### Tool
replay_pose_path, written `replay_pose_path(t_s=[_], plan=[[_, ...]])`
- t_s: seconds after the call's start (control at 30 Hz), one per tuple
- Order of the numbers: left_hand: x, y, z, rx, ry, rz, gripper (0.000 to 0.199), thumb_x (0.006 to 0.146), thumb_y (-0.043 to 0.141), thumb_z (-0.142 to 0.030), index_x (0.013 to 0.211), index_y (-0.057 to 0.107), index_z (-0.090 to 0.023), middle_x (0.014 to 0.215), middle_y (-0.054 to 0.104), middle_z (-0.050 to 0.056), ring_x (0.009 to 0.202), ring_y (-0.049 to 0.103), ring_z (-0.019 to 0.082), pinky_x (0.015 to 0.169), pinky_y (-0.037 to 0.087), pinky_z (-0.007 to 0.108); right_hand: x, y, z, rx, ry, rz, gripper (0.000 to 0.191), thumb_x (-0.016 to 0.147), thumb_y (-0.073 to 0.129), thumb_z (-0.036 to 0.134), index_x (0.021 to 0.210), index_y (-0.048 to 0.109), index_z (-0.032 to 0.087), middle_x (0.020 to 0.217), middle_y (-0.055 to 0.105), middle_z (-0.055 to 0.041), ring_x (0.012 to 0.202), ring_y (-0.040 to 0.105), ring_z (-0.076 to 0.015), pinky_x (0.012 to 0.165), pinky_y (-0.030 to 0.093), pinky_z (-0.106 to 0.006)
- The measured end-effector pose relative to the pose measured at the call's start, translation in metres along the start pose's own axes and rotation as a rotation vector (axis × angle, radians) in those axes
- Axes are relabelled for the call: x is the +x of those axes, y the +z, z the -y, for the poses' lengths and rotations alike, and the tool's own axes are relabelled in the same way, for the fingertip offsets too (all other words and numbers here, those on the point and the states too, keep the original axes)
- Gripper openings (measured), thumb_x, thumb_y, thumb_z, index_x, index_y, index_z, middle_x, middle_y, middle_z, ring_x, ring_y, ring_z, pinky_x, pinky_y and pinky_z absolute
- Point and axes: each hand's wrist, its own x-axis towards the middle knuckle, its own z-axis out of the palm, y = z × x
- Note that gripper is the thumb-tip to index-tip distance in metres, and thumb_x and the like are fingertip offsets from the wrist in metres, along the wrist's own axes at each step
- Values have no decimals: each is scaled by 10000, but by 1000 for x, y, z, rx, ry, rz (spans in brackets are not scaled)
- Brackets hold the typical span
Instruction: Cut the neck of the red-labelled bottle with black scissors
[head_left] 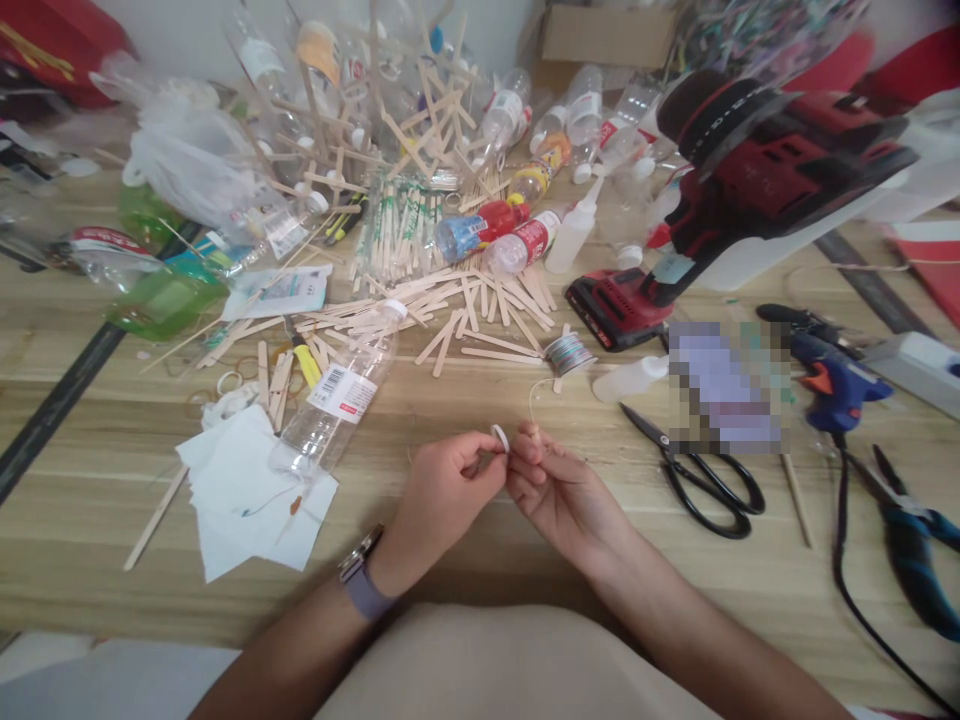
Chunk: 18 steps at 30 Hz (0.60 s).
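Observation:
My left hand [450, 490], with a watch at its wrist, pinches a small white bottle cap [500, 438] between thumb and fingers. Touching or nearly touching it, my right hand [559, 490] has its fingers closed on a thin pale string [534, 400], which curves up from the fingertips. Both hands are over the front middle of the wooden table [480, 560]. A spool of coloured thread [569, 353] lies just beyond my right hand. Left of my hands, a clear plastic bottle [330, 400] with a white cap lies on its side.
Wooden sticks [495, 300] and plastic bottles [585, 110] crowd the back. Black scissors [697, 470], a red drill [705, 190], a blue glue gun [840, 385] and pliers [911, 540] are at the right. White paper [240, 500] lies at the left.

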Motion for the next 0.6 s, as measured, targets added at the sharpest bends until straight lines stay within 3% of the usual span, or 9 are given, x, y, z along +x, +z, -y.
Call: replay_pose_path(t_s=[0.23, 0.6], plan=[[0, 0, 2, -18, 1, -1, 174, 782, 578, -248, 831, 729, -177, 525, 567, -44, 468, 434, 88, 461, 315, 208, -1, 0, 0, -9, 17, 9, 241, 696, 783, 108, 716, 551, 172, 638, 472, 66, 498, 360, -48, 491, 404, -131], [0, -1, -1, -81, -43, 10, 164, 773, 580, -201, 830, 733, -187, 663, 731, -5, 560, 619, 118, 512, 424, 200, -2, 0, -4, -58, 12, 8, 233, 692, 767, 93, 726, 547, 162, 640, 494, 54, 520, 392, -52, 505, 392, -138]])
